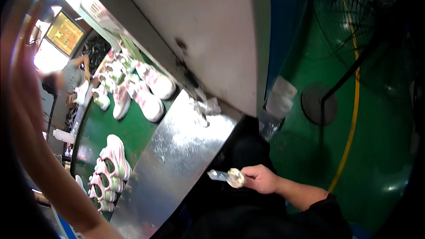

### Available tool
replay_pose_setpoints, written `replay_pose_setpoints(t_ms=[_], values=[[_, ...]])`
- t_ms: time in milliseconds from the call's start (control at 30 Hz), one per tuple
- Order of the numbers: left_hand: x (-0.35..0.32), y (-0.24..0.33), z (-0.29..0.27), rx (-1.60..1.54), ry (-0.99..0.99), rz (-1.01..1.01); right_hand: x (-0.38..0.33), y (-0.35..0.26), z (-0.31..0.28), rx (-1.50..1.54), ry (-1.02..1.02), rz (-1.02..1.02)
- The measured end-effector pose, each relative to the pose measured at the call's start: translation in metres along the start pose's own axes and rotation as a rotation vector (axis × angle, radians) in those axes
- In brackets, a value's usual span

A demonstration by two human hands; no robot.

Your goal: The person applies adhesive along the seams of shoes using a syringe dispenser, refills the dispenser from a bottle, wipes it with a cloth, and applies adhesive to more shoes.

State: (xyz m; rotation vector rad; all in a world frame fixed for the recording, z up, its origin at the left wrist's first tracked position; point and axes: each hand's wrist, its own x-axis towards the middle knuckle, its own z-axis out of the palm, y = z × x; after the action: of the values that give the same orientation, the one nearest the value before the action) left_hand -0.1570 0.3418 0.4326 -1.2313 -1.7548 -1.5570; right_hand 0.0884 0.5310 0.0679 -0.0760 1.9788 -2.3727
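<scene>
Low in front of my dark clothing, my right hand (263, 179) is closed around a small tool (236, 178). The tool has a crusty, cream-coloured round part by my fingers and a clear, narrow tip pointing left; its exact kind does not show. My left arm (48, 172) rises along the left rim, bent by the lens. Blurred skin fills the upper left edge, and the left fingers cannot be made out. Closest to the right hand lies a shiny metal ledge (170, 163), with crumpled clear plastic (208, 106) at its far end.
White, pink and green sneakers (144, 99) stand on a green conveyor belt (146, 137), with a nearer row (110, 172) beside the ledge. A co-worker (73, 77) touches a shoe at far left. A pale machine housing (212, 31) rises ahead; a stand fan (321, 104) stands right.
</scene>
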Motion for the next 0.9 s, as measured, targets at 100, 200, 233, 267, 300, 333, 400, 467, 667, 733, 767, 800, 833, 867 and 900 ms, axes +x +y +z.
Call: replay_pose_setpoints(t_ms=[100, 200, 233, 267, 300, 333, 400, 467, 667, 733, 767, 800, 833, 867, 900], values=[[-0.165, -0.047, 0.001, -0.179, -0.386, -0.483, 0.012, -0.012, 0.027, -0.006, 0.009, -0.063], [-0.29, -0.038, 0.014, -0.456, -0.371, -0.854, 0.035, -0.014, 0.066, -0.02, -0.096, -0.138], [-0.314, -0.03, 0.019, -0.583, -0.251, -0.906, 0.042, -0.019, 0.079, -0.004, -0.171, -0.098], [-0.32, -0.024, 0.02, -0.555, -0.247, -0.933, 0.047, -0.014, 0.092, -0.044, -0.215, -0.107], [-0.323, -0.025, 0.016, -0.591, -0.213, -0.923, 0.053, -0.012, 0.103, -0.041, -0.233, -0.117], [-0.326, -0.028, 0.01, -0.627, -0.179, -0.912, 0.057, -0.01, 0.112, -0.039, -0.252, -0.128], [-0.328, -0.035, -0.012, -0.662, -0.043, -0.926, 0.077, -0.011, 0.111, -0.334, -0.149, -0.394], [-0.334, -0.043, -0.041, -0.666, 0.028, -0.895, 0.105, -0.015, 0.082, -0.797, -0.017, -0.583], [-0.366, -0.037, -0.082, -0.657, 0.099, -1.014, 0.177, -0.043, -0.005, -1.623, 0.151, -0.673], [-0.378, -0.039, -0.088, -0.743, 0.072, -1.047, 0.187, -0.037, -0.012, -1.727, 0.112, -0.612], [-0.383, -0.038, -0.088, -0.749, 0.087, -1.04, 0.192, -0.035, -0.013, -1.815, 0.102, -0.6], [-0.385, -0.038, -0.09, -0.753, 0.103, -1.038, 0.196, -0.033, -0.014, -1.902, 0.094, -0.589], [-0.388, -0.038, -0.091, -0.761, 0.103, -1.041, 0.199, -0.029, -0.017, -1.923, 0.106, -0.585], [-0.39, -0.037, -0.092, -0.766, 0.104, -1.045, 0.201, -0.028, -0.018, -1.926, 0.091, -0.594], [-0.391, -0.036, -0.093, -0.767, 0.117, -1.042, 0.203, -0.027, -0.018, -1.923, 0.101, -0.574]])
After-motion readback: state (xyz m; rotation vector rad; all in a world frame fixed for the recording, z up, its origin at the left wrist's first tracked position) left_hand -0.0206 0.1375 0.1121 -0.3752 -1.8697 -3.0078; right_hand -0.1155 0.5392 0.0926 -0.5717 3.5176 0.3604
